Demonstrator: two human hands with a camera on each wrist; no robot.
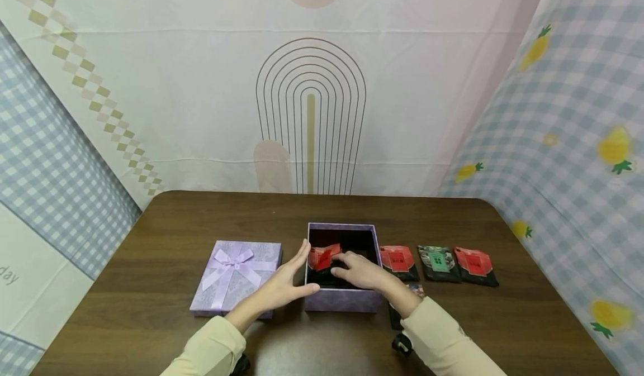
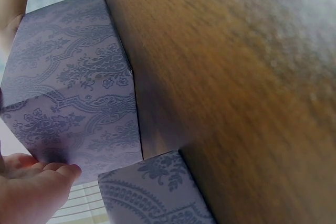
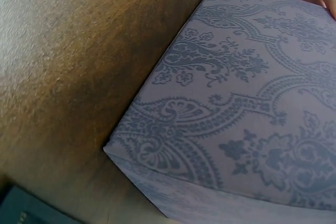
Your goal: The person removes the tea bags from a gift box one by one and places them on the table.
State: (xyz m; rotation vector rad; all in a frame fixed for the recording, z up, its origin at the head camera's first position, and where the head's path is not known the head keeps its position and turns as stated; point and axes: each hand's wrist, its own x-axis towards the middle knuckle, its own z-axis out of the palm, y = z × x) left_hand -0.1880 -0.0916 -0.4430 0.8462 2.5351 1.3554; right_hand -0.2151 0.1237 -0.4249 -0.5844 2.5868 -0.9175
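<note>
A lavender patterned gift box stands uncovered on the table, its inside dark. Against its left wall my left hand is laid with straight fingers, the thumb spread by the near left corner. In the left wrist view, those fingertips touch the box side. My right hand reaches over the right wall into the box. Its fingertips touch a red and black packet inside, with finger and thumb spread apart. The right wrist view shows mainly the box's outer wall; the right hand's fingers are hidden there.
Left of the box lies its lavender lid with a ribbon bow. To the right are a red packet, a green packet and another red packet. One more packet is partly covered by the right forearm.
</note>
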